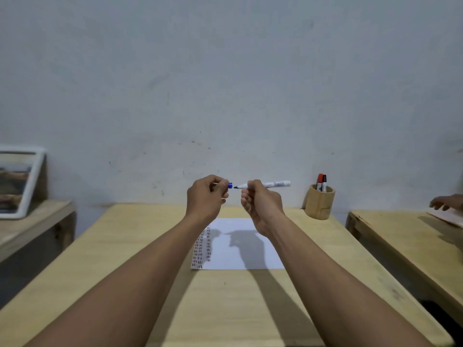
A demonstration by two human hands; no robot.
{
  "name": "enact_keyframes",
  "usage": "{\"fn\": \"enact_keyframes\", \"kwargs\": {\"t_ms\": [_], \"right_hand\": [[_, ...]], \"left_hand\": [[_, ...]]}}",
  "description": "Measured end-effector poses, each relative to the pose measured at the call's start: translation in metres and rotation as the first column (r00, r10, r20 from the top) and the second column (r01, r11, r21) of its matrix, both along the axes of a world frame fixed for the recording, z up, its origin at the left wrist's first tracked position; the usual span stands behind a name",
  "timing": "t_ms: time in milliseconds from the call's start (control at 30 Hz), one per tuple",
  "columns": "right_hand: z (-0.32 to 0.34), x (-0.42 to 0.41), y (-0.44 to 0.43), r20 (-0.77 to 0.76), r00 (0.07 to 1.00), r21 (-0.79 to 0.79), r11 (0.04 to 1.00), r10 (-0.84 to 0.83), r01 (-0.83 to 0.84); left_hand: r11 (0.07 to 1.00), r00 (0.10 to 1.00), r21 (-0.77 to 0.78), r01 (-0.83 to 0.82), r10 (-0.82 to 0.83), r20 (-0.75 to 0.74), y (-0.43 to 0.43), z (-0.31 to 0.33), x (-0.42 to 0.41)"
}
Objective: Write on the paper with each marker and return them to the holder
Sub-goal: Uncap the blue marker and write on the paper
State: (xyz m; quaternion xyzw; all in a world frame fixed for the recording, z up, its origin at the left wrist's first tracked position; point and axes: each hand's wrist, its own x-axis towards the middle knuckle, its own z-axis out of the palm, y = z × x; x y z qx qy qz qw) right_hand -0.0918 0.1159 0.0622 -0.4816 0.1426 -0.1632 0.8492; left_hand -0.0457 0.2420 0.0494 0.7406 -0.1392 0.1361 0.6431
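Note:
Both hands are raised above the far half of the wooden table (150,246). My right hand (260,199) grips a white marker (275,184) held level, its blue tip pointing left. My left hand (205,194) pinches the blue cap (230,185) just off that tip, a small gap between them. Below lies a white paper (238,256) with columns of short marks along its left edge. A round wooden holder (319,202) stands at the back right with a red marker (320,181) and a black marker (324,182) upright in it.
A white-framed picture (17,181) leans on a lower table at the left. Another wooden table (400,241) stands to the right, where another person's hand (446,202) rests on a paper. A plain wall runs behind.

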Motion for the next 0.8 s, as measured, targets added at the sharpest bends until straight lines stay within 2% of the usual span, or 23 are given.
{"fn": "enact_keyframes", "kwargs": {"t_ms": [167, 267, 400, 600, 800], "right_hand": [[-0.016, 0.007, 0.015, -0.044, 0.999, -0.075, 0.997, 0.022, -0.025], [-0.025, 0.01, 0.021, -0.076, 0.997, -0.14, 0.989, 0.026, -0.037], [-0.04, 0.013, 0.026, -0.098, 0.994, -0.234, 0.969, 0.054, -0.076], [-0.061, 0.013, 0.031, -0.099, 0.992, -0.384, 0.917, 0.079, -0.112], [-0.079, 0.009, 0.032, -0.151, 0.986, -0.556, 0.819, 0.067, -0.14]], "left_hand": [[0.986, 0.992, 0.114, -0.12, 0.124, -0.032, 0.036, -0.019, 0.011], [0.952, 0.979, 0.245, -0.182, 0.2, -0.048, 0.057, -0.033, 0.017], [0.881, 0.971, 0.437, -0.179, 0.23, -0.066, 0.077, -0.057, 0.023], [0.813, 0.965, 0.558, -0.169, 0.25, -0.073, 0.077, -0.096, 0.032], [0.775, 0.977, 0.619, -0.132, 0.205, -0.049, 0.073, -0.102, 0.033]]}}
